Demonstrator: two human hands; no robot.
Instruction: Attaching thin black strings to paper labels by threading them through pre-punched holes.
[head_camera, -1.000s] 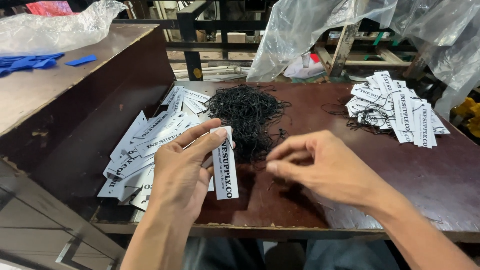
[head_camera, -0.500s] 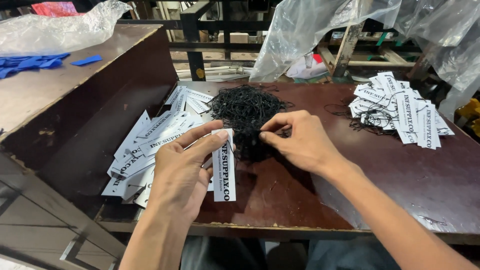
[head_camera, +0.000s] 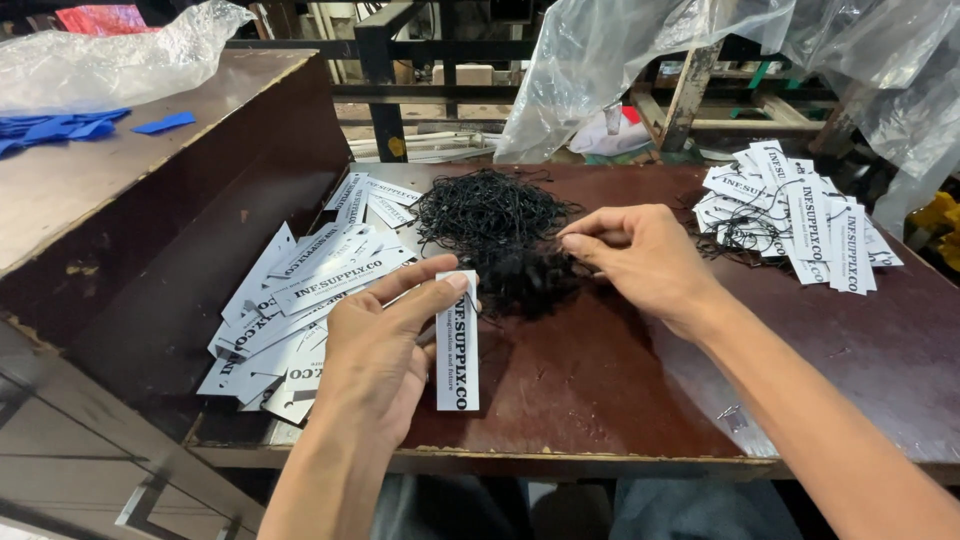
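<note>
On the table (head_camera: 620, 400), two hands, one white tag (head_camera: 457, 345) pinched, one black string pile (head_camera: 497, 225)

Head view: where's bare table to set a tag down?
Bare brown table between the held tag and the right forearm; more at the near right edge. Crowded: loose tags on the left, black string heap centre, strung tags far right.

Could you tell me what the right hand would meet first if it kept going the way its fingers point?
Most likely the black string pile: the right hand points leftward, fingertips already at its edge. Beyond that lie the white tags. Height above the pile is hard to judge.
</note>
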